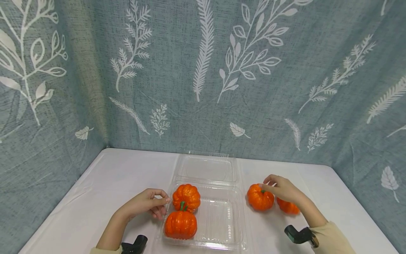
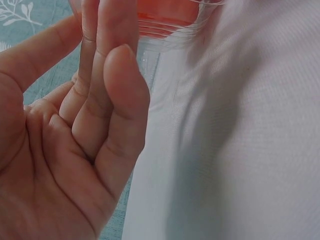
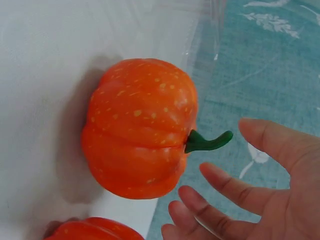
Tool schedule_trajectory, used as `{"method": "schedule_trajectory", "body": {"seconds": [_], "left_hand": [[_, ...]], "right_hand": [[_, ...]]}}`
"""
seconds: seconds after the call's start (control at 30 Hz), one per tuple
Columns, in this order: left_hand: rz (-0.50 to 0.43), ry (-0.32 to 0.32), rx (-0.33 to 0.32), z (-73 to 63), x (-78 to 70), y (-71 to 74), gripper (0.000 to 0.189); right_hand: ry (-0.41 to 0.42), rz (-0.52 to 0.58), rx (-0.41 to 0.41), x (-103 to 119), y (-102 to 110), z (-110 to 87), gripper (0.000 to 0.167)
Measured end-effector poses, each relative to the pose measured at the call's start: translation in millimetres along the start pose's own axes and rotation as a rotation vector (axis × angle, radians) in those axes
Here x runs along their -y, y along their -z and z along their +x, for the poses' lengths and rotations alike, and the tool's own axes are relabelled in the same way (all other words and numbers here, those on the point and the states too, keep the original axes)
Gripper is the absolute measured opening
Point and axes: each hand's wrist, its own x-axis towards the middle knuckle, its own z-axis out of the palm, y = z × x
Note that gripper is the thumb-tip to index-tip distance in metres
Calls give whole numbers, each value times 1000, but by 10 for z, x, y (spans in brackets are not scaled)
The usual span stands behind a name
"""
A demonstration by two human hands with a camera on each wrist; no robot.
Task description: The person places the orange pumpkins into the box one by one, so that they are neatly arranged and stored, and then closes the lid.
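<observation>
At the left edge of a clear plastic clamshell container (image 1: 215, 218), my left hand (image 1: 149, 204) pinches the rim between thumb and index finger, the other fingers loosely bent. Two orange toy pumpkins (image 1: 180, 225) sit in the container's left part, one in front of the other, their green stems close together. To the right of the container, my right hand (image 1: 280, 187) hovers over a third pumpkin (image 1: 258, 199) with fingers spread. In the right wrist view, the thumb and fingers of that hand lie around the green stem (image 3: 207, 142), apart from it.
Another pumpkin (image 1: 288, 207) lies under my right wrist, partly hidden by it. The container's lid (image 1: 206, 167) is folded back, flat on the white table (image 1: 127, 165). A blue-green leaf-patterned curtain (image 1: 177, 70) closes off the back and sides.
</observation>
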Motion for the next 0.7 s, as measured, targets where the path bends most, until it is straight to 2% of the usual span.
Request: {"method": "schedule_trajectory", "body": {"seconds": [0.47, 0.7], "left_hand": [[3, -2, 2, 0, 13, 7, 29], [0, -12, 9, -1, 5, 6, 31]], "right_hand": [[-2, -15, 11, -48, -85, 65, 40], [14, -32, -1, -54, -95, 69, 28]]}}
